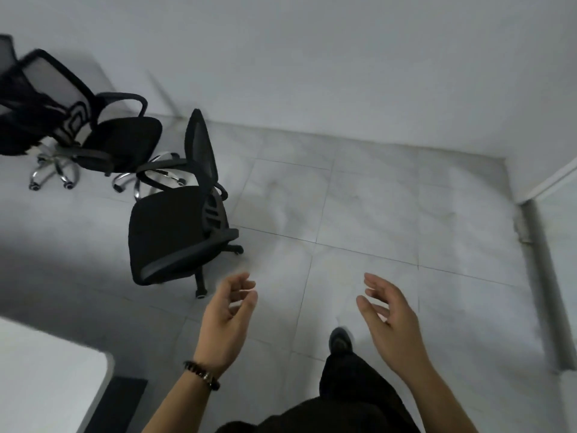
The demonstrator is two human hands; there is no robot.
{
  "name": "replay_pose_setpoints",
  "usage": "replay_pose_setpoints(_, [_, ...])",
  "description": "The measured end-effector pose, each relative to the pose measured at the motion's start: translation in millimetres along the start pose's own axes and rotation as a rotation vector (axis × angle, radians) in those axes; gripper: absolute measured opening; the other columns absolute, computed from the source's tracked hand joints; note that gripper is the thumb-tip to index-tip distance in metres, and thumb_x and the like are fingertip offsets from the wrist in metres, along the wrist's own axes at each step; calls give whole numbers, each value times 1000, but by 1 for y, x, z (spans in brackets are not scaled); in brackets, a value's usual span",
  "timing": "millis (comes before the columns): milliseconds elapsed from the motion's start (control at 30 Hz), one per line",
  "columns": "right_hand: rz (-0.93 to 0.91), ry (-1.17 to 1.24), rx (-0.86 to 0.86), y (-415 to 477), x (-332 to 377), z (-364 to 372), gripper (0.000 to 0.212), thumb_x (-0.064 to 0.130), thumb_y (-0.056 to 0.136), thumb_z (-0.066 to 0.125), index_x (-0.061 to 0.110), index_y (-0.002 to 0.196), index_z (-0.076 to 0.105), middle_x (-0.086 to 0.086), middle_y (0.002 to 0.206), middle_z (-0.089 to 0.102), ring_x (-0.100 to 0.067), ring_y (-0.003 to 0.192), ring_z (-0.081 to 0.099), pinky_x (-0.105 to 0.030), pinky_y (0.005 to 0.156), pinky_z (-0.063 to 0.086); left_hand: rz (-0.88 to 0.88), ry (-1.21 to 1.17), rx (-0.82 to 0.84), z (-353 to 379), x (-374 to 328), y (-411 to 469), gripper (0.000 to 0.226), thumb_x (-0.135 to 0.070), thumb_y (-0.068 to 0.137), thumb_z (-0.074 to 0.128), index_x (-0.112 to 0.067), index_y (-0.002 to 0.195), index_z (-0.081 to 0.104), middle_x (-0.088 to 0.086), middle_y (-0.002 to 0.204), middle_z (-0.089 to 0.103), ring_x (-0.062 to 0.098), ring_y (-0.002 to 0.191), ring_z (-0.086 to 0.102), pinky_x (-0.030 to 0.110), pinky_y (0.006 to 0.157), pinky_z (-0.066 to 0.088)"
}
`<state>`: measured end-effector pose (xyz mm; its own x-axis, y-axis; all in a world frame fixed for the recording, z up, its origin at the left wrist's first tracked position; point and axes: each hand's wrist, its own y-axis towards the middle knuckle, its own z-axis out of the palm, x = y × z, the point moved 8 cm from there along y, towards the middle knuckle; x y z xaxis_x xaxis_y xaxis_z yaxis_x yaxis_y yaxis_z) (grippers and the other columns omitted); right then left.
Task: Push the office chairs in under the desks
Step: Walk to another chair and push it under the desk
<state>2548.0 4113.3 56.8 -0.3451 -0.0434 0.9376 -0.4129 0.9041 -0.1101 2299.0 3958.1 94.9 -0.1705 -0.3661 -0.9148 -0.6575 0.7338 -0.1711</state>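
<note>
The left hand (229, 310) and right hand (387, 314) hover beside the nearest chair (168, 232), fingers (240, 278) loosely curled, empty. Best to grip its backrest (201, 145) and roll it squarely under the worktop (46, 370).

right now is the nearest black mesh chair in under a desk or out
Out: the black mesh chair stands on open grey floor tiles.

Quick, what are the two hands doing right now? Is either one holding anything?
Left hand: open, fingers loosely curled, holding nothing.
Right hand: open, fingers relaxed, holding nothing.
</note>
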Motion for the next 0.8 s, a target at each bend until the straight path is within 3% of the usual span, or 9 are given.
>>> replay_pose_setpoints(200, [-140, -81, 244, 220, 92, 47, 37, 21, 95, 65, 32, 129, 56, 20, 127, 58, 1, 115, 57, -18, 92, 47, 11, -45, -253, -38, -62, 147, 27, -23, 94, 57, -36, 117, 53, -6, 111, 63, 9, 98, 63, 33, 82, 54])
replay_pose_setpoints(333, [-189, -125, 401, 334, 125, 112, 37, 23, 95, 63, 30, 132, 56, 21, 130, 56, 3, 117, 55, -14, 91, 45, -73, -83, -394, -59, -45, 226, 36, -35, 86, 54, -31, 122, 51, -8, 112, 63, 5, 102, 61, 26, 82, 52])
replay_pose_setpoints(567, [-204, -258, 610, 483, 143, 262, 41, 26, 96, 62, 34, 135, 52, 17, 131, 54, 5, 118, 52, -25, 99, 48, -262, -86, -420, -87, 37, 391, 32, -18, 94, 57, -27, 124, 51, -9, 112, 60, -3, 100, 59, 25, 86, 52])
replay_pose_setpoints(700, [-270, -362, 759, 543, 184, 343, 42, 31, 98, 59, 32, 139, 49, 18, 133, 52, 5, 120, 50, -25, 102, 47, -342, -46, -424, -125, 50, 477, 33, -19, 94, 57, -21, 126, 52, -5, 113, 60, 3, 101, 59, 15, 79, 47])
replay_pose_setpoints(800, [-331, -411, 838, 584, 206, 391, 42, 33, 98, 57, 33, 139, 48, 19, 135, 50, 4, 123, 49, -26, 103, 45, -380, -42, -464, -147, 52, 522, 34, -20, 94, 56, -19, 128, 53, -5, 113, 60, 4, 100, 58, 17, 80, 46])
